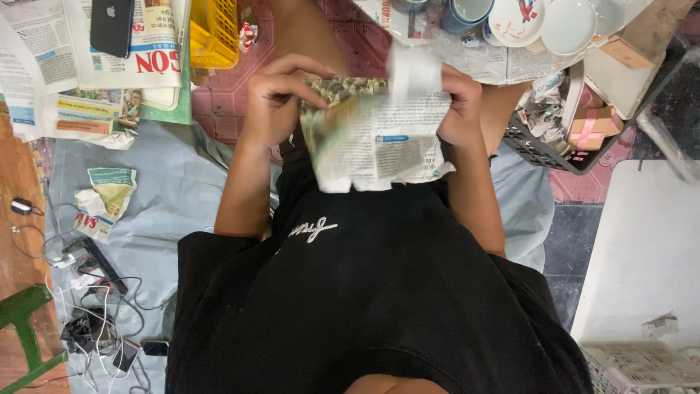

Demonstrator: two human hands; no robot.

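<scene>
My left hand (273,98) and my right hand (458,108) both grip a bundle wrapped in newspaper (379,138), held over my lap above my black shirt. The left fingers pinch the paper's upper left edge; the right hand clasps its right side. What the newspaper wraps is hidden. Several ceramic cups and bowls (539,22) stand on paper just beyond my hands.
A yellow plastic basket (215,31) and a dark phone (111,25) on spread newspapers lie at the upper left. A dark crate (543,149) with crumpled paper and a small box sits at right. Cables and chargers (95,292) lie at lower left. A white crate (642,365) is at lower right.
</scene>
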